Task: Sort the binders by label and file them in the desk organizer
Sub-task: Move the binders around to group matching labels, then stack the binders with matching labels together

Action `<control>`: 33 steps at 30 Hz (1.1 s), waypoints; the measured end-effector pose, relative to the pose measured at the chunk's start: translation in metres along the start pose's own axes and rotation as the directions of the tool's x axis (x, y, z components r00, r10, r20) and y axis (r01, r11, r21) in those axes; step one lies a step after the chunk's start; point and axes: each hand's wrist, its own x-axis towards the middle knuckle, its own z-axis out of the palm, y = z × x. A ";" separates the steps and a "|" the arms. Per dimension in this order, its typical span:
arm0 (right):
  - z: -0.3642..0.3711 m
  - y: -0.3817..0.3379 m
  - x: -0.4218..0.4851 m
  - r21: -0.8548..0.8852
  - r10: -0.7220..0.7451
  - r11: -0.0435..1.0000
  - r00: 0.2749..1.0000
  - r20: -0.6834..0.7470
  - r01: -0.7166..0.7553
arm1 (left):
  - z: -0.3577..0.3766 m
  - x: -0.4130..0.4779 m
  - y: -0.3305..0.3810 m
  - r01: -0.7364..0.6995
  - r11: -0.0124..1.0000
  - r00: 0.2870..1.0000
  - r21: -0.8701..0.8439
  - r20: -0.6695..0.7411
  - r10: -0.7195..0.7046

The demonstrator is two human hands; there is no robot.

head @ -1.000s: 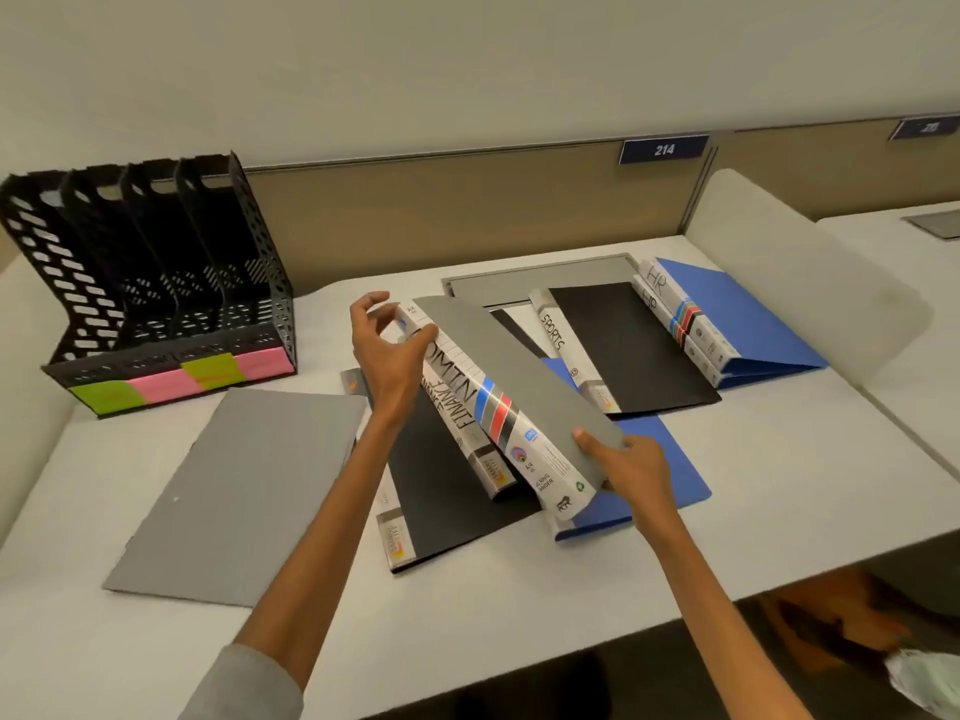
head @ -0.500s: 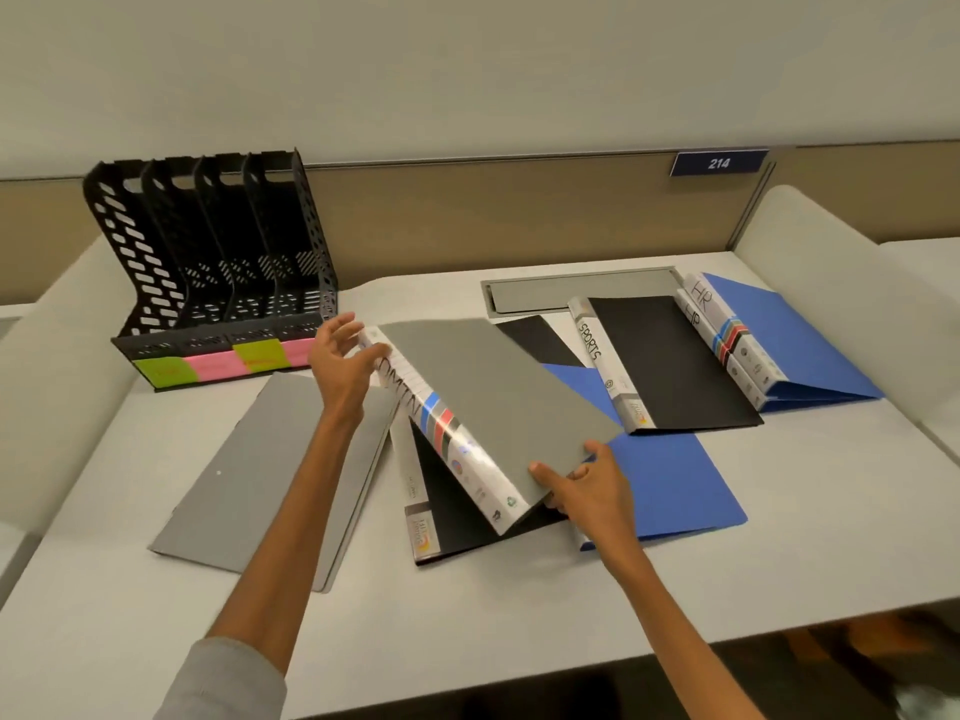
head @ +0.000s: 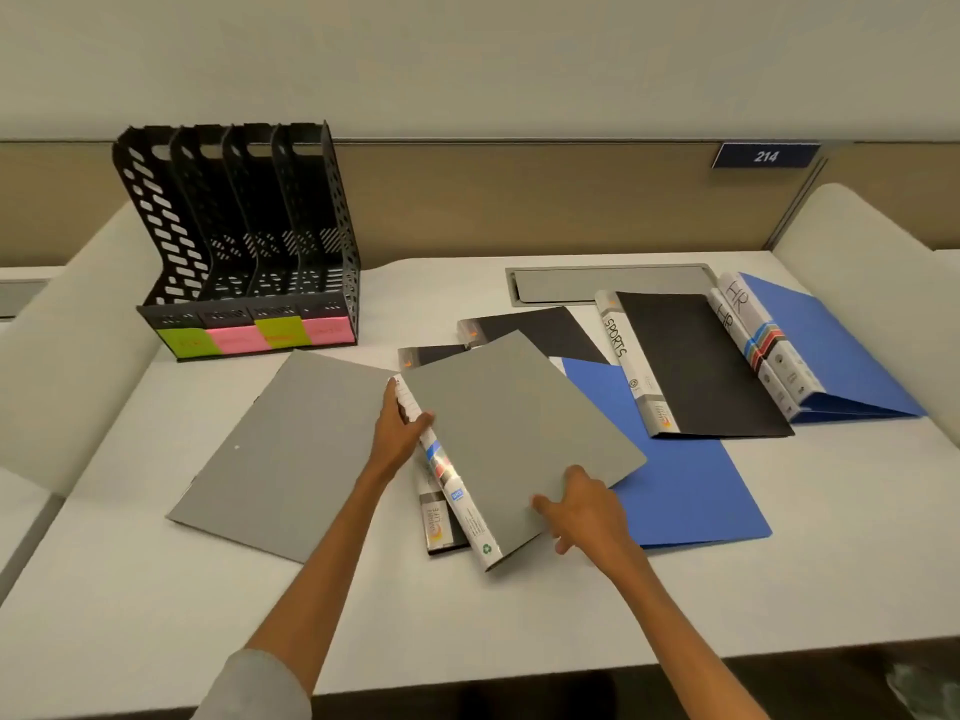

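A grey binder [head: 514,433] with a white striped spine lies tilted over a black binder [head: 441,522] in the middle of the desk. My left hand [head: 402,433] grips its spine near the far end. My right hand [head: 582,506] holds its near right edge. Another grey binder [head: 291,449] lies flat to the left. A blue binder [head: 685,491] lies under the held one's right side. Further right are a black binder marked SPORTS [head: 691,366] and two blue binders marked HR [head: 810,345]. The black desk organizer [head: 244,241] with green and pink labels stands at the back left.
A grey cable hatch [head: 608,283] is set into the desk behind the binders. Padded dividers rise at the left [head: 78,345] and right [head: 872,283]. A brown partition with a sign 214 [head: 764,156] runs along the back. The desk's front edge is close to me.
The grey binder has been lowered from spine-up to nearly flat. My left hand slid onto the spine and my right hand moved to the near edge. The view shifted left.
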 end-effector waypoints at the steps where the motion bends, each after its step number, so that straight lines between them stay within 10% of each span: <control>1: -0.001 -0.002 0.004 -0.039 -0.022 0.999 0.999 -0.033 0.021 | 0.001 -0.004 -0.004 0.004 1.000 1.000 -0.006 0.014 -0.004; 10: 0.023 -0.042 0.018 -0.002 -0.241 0.969 0.952 -0.186 0.245 | -0.007 -0.036 -0.031 0.142 0.988 0.894 0.061 -0.436 -0.102; 18: 0.058 -0.081 0.020 0.029 -0.348 0.936 0.935 -0.072 0.351 | -0.033 -0.059 -0.049 0.200 0.954 0.879 0.225 -0.470 -0.073; 29: 0.084 -0.108 0.020 0.004 -0.446 0.895 0.895 -0.025 0.446 | -0.146 -0.063 -0.057 0.617 0.704 0.628 0.351 -0.759 -0.172; 33: 0.108 -0.122 0.019 0.020 -0.525 0.850 0.841 0.130 0.527 | -0.162 -0.072 -0.067 0.623 0.758 0.546 0.194 -0.801 -0.244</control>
